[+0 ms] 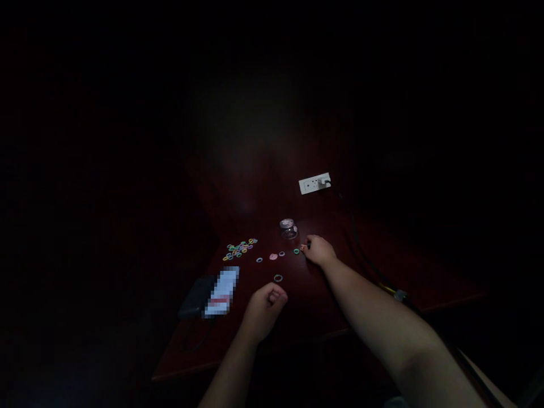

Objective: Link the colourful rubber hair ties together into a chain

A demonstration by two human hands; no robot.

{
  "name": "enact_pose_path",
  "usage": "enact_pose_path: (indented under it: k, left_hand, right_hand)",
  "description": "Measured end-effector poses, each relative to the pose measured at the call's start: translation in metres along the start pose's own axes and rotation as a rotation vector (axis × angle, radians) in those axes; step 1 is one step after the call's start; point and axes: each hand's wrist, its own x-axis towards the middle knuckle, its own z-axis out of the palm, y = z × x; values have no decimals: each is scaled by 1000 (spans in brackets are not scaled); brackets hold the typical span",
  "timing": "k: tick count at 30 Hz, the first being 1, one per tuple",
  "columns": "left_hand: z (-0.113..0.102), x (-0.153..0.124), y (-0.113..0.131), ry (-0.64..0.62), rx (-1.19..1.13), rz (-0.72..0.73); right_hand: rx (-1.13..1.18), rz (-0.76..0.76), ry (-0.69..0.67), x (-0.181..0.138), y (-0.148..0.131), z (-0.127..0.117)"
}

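On the dark red table (297,311), my right hand (321,251) pinches a small orange-pink hair tie (303,247) at its fingertips, mostly hidden by the fingers. Close to its left lies a green hair tie (296,251). Further left are a pale purple one (281,254), a flat pink piece (273,256) and a light blue one (259,259). My left hand (267,309) rests nearer, its fingers curled in and nothing visible in them. Just beyond it is a multicoloured hair tie (278,278). A clear round jar (289,231) with a patterned top stands behind the row.
Several coloured hair ties (240,249) lie in a loose pile at the left. Nearer are a lit phone screen (223,289), blurred out, and a dark box-like object (196,297). A white socket (314,183) with a plug is at the back; a black cable (357,238) runs down the right.
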Motion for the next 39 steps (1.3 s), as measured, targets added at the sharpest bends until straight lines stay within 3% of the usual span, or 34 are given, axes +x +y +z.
enact_pose_path:
  k: [8,28,31,35,39]
  left_hand:
    - [1,1,-5,12,15,20]
    - [2,-2,-12,65,-154,16]
    - [-10,-2,-6,71,-93,19]
    - [-43,13,1,73,219,64]
    - [-84,52,2,128,616,38]
  right_hand:
    - [-59,-45,-78,0,0,1]
    - [-159,-179,-71,13,20,20]
    - [-101,-217,36,10,19,18]
    - [45,-271,100,1,7,10]
    - [227,-397,-138,-14,-14,2]
